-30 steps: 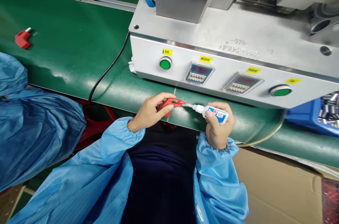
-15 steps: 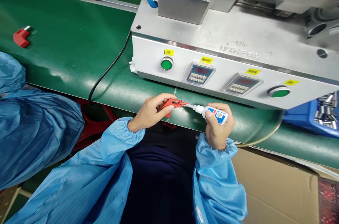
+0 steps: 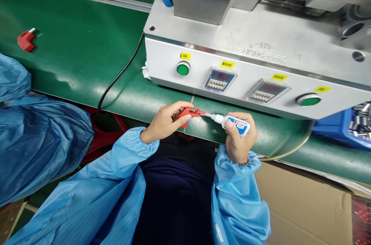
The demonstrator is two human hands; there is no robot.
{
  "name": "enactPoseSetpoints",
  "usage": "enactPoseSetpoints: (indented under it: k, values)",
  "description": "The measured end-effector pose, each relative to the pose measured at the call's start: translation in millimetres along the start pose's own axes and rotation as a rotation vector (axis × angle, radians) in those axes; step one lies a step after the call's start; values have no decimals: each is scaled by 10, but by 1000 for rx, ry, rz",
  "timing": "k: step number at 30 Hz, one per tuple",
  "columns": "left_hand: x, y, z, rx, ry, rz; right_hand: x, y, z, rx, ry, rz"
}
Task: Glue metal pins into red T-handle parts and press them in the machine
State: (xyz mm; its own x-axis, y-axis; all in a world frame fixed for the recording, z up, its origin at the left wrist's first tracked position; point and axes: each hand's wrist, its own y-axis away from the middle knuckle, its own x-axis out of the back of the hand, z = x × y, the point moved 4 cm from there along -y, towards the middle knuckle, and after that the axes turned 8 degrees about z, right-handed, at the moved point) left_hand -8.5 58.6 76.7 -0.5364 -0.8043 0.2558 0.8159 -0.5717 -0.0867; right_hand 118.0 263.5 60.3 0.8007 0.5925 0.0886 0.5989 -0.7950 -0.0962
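Between the thumb and fingers of my left hand (image 3: 164, 121) is a red plastic part (image 3: 189, 113) with a slot in its side and thin prongs pointing right. My right hand (image 3: 241, 136) is wrapped round a small white glue bottle (image 3: 238, 125) with a blue label. The bottle lies tilted sideways, its narrow clear nozzle aimed left. The nozzle tip is at the prongs of the red part; whether they touch I cannot tell. Both hands are above the front edge of the green bench (image 3: 162, 100).
A metal machine (image 3: 240, 40) with green buttons and two timers stands just beyond my hands. A blue bin (image 3: 333, 127) of metal pieces is at right, above a cardboard box (image 3: 304, 198). Another red part (image 3: 26, 41) lies far left, near a co-worker's blue sleeve (image 3: 43, 136).
The view has shifted very slightly. Both hands keep the same hold, with the nozzle still at the red part's prongs.
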Motion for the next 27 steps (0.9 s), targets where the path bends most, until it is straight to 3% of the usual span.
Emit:
enactPoseSetpoints:
  k: [27]
  values:
    - [-6, 0, 4, -4, 34, -5, -5, 7, -50, 33, 49, 20]
